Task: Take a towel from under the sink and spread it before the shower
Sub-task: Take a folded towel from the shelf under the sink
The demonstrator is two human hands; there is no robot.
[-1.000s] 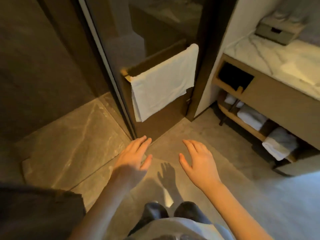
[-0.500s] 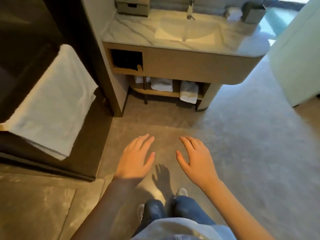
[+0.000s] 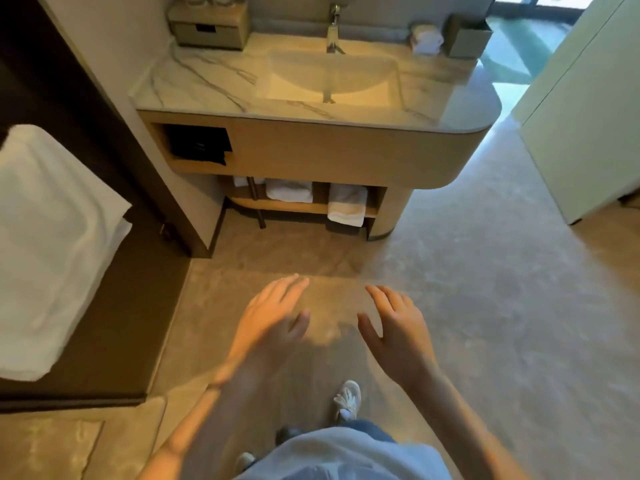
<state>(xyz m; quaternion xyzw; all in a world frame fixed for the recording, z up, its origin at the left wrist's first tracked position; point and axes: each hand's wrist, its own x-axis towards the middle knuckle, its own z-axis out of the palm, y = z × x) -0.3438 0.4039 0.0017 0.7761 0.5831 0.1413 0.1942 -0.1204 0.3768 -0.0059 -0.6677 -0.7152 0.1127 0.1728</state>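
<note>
The left hand (image 3: 273,318) and right hand (image 3: 398,327) are hovering palm-down over the floor (image 3: 485,306), fingers spread and holding nothing, while the folded towels (image 3: 289,190) are lying well ahead on the low shelf (image 3: 298,207) under the sink (image 3: 332,76).

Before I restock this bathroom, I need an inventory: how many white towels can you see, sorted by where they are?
Under the sink: 3, one mostly hidden, a folded towel, a draped towel
On the left rail: 1, big towel
On the counter: 1, small roll
Total: 5
</note>
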